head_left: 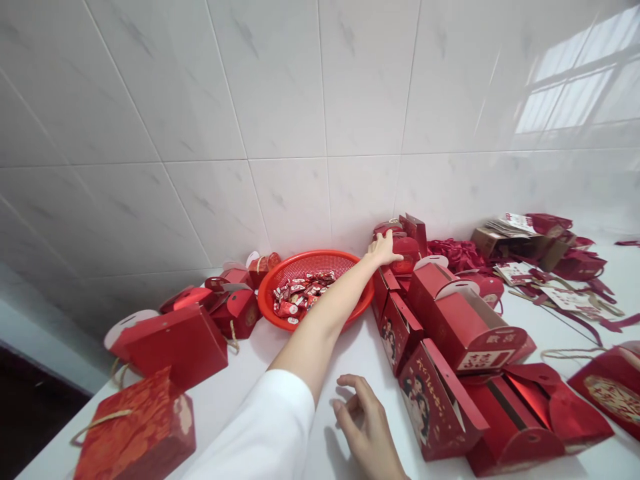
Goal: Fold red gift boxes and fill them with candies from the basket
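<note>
Left grip: the left grip (384,251) is at the far end of the right-hand box row, fingers partly spread over a far red box (406,253); whether it has a firm hold cannot be told.
Right grip: the right grip (367,420) is half open above the near bench, fingers curled, holding nothing.
Sleeve: a white sleeve (260,433) covers the upper part of the left arm, which passes in front of the basket.
Basket: a red-orange mesh basket (310,265) stands near the wall, left of the box row, with wrapped sweets (306,291) inside.
Right-hand boxes: upright printed boxes (440,400) form a line, touching the handled gift boxes (475,330) beside them.
Left-hand boxes: a cluster of red boxes (173,343) sits left of the basket; a patterned box (133,427) with a rope handle lies nearest the viewer.
Loose stock: red ribbon (455,255) is heaped by the wall; cards (570,298) lie scattered farther right.
Bench: the bench (230,393) has a plain white top, bare in a strip between the two box groups, with a soft shadow beside the right grip.
Wall: glossy pale tiles (285,80) with grey veining and straight joints rise behind the bench.
Light: a barred window reflection (565,93) shows at upper right.
Lower left: a dark area lies beyond the bench edge.
</note>
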A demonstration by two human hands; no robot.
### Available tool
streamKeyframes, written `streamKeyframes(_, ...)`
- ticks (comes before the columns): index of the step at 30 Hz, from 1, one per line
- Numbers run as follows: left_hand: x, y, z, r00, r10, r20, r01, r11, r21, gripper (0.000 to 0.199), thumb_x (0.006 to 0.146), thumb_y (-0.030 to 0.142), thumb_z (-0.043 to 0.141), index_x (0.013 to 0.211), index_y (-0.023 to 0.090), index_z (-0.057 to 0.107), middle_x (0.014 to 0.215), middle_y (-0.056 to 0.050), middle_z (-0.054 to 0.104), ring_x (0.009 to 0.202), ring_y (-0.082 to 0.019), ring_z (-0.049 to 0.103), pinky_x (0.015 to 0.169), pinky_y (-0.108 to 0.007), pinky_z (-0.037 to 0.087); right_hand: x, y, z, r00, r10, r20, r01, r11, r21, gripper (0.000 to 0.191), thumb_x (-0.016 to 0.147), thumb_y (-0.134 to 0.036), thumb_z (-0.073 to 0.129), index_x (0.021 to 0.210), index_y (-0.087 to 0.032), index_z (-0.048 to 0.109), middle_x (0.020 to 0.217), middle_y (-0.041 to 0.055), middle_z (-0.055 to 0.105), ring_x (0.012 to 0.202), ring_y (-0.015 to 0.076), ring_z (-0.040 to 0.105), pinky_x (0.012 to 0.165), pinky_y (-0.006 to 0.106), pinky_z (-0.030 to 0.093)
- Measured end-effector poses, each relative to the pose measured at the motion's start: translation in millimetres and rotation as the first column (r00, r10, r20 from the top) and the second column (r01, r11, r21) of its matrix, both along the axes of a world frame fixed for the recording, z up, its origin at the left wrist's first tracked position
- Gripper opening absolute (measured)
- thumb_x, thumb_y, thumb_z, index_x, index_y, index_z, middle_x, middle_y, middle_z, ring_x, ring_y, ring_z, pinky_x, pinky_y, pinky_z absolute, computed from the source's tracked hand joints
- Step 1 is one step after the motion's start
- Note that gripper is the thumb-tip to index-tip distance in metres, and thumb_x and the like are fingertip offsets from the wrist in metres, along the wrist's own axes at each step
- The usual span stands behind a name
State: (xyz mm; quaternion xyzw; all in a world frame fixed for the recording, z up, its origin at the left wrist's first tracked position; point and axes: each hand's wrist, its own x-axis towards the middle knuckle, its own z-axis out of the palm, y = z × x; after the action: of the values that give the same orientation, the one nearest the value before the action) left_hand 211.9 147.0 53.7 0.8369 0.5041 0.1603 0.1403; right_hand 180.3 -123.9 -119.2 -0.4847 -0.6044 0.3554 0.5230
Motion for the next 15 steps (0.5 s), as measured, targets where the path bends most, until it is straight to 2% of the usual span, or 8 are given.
streamKeyframes(4,-12.6,-2.4,4.2,0.999,-0.04,0.017,0.04,0.999,-0.015,0.094,0.084,0.05,0.067,0.155,0.014,0.018,0.157,-0.031,0.025,0.135,-0.04,0.048,0.106,-0.047,0.042,1.5,-0.8,-0.5,1.0,-0.005,0.012,0.006,1.0,-0.003,0.023,0.09,-0.034,0.056,0.105,-0.019,0.066,0.093,0.0069,0.07,0.066,0.016,0.065,0.064,0.025,0.054)
streamKeyframes(8,-44.8,-12.9,28.8,0.989,-0.146,0.016,0.146,0.989,0.03,0.074,0.087,0.04,0.062,0.15,0.014,0.035,0.153,-0.021,0.039,0.132,-0.03,0.052,0.11,-0.037,0.04,2.4,-1.9,-1.5,1.0,0.012,0.02,-0.012,1.0,-0.013,0.023,0.09,-0.032,0.055,0.107,-0.019,0.064,0.099,0.0076,0.069,0.069,0.0157,0.066,0.067,0.026,0.054)
streamKeyframes(10,-72.7,-26.1,48.0,0.98,-0.2,-0.005,0.2,0.978,0.06,0.065,0.083,0.034,0.064,0.143,0.017,0.047,0.148,-0.016,0.047,0.136,-0.027,0.047,0.114,-0.034,0.035,2.7,-2.3,-2.2,0.999,0.029,0.031,-0.029,0.999,-0.015,0.023,0.091,-0.031,0.054,0.108,-0.019,0.063,0.099,0.0072,0.068,0.068,0.0154,0.066,0.067,0.026,0.054)
streamKeyframes(12,-109.1,-46.5,68.9,0.962,-0.26,-0.084,0.27,0.955,0.127,0.058,0.082,0.034,0.062,0.136,0.017,0.055,0.143,-0.014,0.052,0.133,-0.027,0.049,0.113,-0.035,0.035,2.7,-2.7,-2.6,0.998,0.043,0.037,-0.043,0.999,-0.008,0.023,0.092,-0.031,0.054,0.108,-0.019,0.063,0.099,0.0072,0.068,0.067,0.0151,0.066,0.067,0.026,0.054)
streamKeyframes(13,-130.0,-59.1,78.9,0.953,-0.274,-0.128,0.289,0.949,0.124,0.055,0.082,0.035,0.061,0.134,0.018,0.058,0.142,-0.012,0.055,0.13,-0.027,0.051,0.112,-0.036,0.036,2.6,-3.0,-2.5,0.998,0.047,0.038,-0.047,0.999,-0.005,0.022,0.092,-0.031,0.054,0.108,-0.019,0.063,0.099,0.0073,0.068,0.066,0.015,0.066,0.067,0.026,0.054)
streamKeyframes(15,-174.8,-87.0,95.2,0.951,-0.236,-0.199,0.253,0.965,0.065,0.047,0.082,0.038,0.061,0.126,0.022,0.065,0.134,-0.008,0.063,0.122,-0.027,0.057,0.106,-0.034,0.04,2.3,-3.5,-1.8,0.998,0.056,0.041,-0.056,0.998,-0.002,0.021,0.091,-0.03,0.054,0.107,-0.019,0.063,0.101,0.0075,0.068,0.065,0.0147,0.066,0.066,0.026,0.053)
